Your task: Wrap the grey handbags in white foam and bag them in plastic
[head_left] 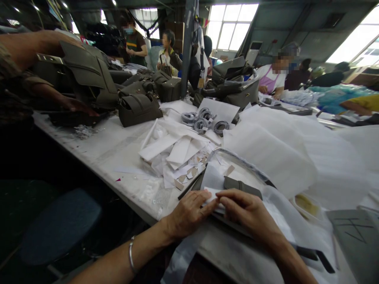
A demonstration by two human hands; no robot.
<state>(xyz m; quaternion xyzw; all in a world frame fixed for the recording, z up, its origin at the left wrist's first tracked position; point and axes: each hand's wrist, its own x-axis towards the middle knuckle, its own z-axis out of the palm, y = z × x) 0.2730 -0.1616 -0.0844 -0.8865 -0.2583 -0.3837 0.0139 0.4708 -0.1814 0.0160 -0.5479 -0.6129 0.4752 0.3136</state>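
My left hand [189, 211] and my right hand [247, 211] meet at the near edge of the white table [106, 146]. Both pinch a small white piece of paper [213, 196] between their fingertips. The paper lies over a dark grey leather piece [241, 187], which rests on a flat dark panel. A silver bangle [131, 254] circles my left wrist. A heap of white paper strips and small tan scraps [180, 154] sits just beyond my hands.
Grey handbags [139, 106] stand at the far left, where another person's arm [38, 47] reaches over them. Rolls of grey strap [204, 122] lie mid-table. White foam sheets [275, 150] cover the right side. Other workers sit at the back. A blue stool [59, 225] stands lower left.
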